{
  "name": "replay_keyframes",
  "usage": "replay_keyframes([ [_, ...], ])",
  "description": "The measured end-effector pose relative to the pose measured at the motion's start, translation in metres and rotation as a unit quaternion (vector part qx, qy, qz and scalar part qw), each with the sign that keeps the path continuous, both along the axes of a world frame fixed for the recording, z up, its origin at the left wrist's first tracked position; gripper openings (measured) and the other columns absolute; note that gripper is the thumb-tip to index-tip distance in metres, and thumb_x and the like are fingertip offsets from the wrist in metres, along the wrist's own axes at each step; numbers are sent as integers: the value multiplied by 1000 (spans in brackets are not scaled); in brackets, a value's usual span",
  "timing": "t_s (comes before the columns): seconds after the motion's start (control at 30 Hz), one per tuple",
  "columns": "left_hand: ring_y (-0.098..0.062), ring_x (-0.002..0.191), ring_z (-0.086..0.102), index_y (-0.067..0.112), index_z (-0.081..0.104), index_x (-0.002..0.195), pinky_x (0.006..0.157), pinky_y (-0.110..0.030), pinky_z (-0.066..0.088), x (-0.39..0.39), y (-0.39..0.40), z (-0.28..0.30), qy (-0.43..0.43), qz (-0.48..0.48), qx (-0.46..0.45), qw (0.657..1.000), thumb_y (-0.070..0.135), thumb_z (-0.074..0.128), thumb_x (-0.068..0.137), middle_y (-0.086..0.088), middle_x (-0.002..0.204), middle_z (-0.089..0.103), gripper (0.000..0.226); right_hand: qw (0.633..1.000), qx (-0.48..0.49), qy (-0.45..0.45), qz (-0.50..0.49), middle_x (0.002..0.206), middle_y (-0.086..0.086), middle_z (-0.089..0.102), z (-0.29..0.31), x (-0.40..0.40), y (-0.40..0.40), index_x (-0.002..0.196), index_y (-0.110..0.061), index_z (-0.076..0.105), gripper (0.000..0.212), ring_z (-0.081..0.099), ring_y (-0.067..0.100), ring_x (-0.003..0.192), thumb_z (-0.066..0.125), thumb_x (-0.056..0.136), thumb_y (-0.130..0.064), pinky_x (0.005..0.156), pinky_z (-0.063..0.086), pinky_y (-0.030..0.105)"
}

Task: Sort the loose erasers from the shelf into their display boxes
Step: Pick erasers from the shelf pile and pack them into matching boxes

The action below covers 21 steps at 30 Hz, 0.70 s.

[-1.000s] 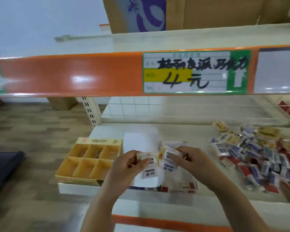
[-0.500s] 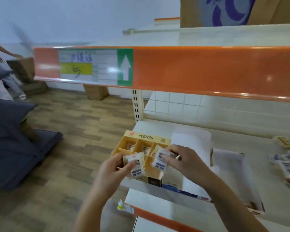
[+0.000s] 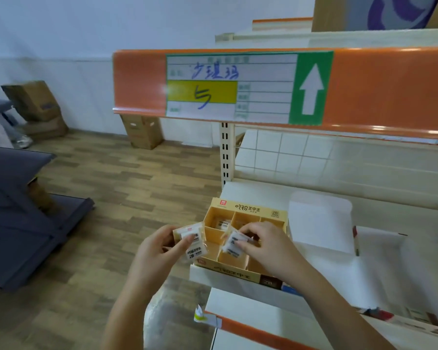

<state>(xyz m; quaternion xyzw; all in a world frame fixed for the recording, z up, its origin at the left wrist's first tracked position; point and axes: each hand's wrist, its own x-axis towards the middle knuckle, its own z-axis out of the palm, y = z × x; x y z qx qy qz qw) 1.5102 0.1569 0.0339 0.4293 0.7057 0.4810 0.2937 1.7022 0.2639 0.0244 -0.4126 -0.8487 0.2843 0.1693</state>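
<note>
Left hand (image 3: 159, 251) pinches small clear-wrapped white erasers (image 3: 193, 242); right hand (image 3: 263, 245) grips another wrapped eraser (image 3: 234, 245) directly above the yellow compartmented cardboard display box (image 3: 248, 210) beneath its fingers.

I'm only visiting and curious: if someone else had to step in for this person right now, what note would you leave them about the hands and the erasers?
Left hand: holds a small stack of wrapped erasers just left of the yellow display box.
Right hand: pinches one wrapped eraser over the box's front compartments.
The box sits at the left end of the shelf; at least one eraser already lies in a back compartment.
Done: a few erasers are in the box.
Left: put in the held ones. Most compartments look unfilled. No loose pile shows in this view.
</note>
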Motion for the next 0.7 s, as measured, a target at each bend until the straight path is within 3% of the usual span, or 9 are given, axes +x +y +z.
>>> replay_keyframes([
  [0.3, -6, 77, 68, 20, 67, 92, 60, -17, 51, -14, 10, -5, -6, -30, -1, 1000, 21, 63, 88, 6, 84, 73, 6, 995, 52, -78, 16, 90, -19, 49, 1, 2, -1, 110, -30, 61, 22, 40, 2, 88, 50, 93, -38, 71, 33, 18],
  [0.4, -4, 76, 67, 23, 66, 93, 60, -18, 50, -15, 15, -6, 4, -43, -6, 999, 23, 63, 88, 9, 84, 72, 7, 992, 55, -108, 39, 85, -19, 44, -2, -4, -3, 113, -28, 62, 24, 38, 2, 86, 49, 94, -38, 73, 32, 21],
  [0.53, -1, 74, 65, 26, 67, 91, 60, -16, 49, -16, 19, -9, 14, -60, -8, 998, 23, 63, 87, 12, 83, 71, 5, 993, 41, -109, 18, 100, -8, 49, -4, -9, -4, 113, -34, 56, 22, 48, 6, 89, 53, 92, -39, 73, 38, 18],
  [0.7, 1, 68, 62, 28, 66, 88, 56, -14, 45, -17, 24, -10, 40, -67, -7, 997, 25, 64, 87, 14, 81, 70, 4, 991, 70, -116, 7, 99, -10, 49, -3, -10, -3, 116, -35, 58, 24, 46, 5, 89, 50, 93, -39, 78, 38, 20],
])
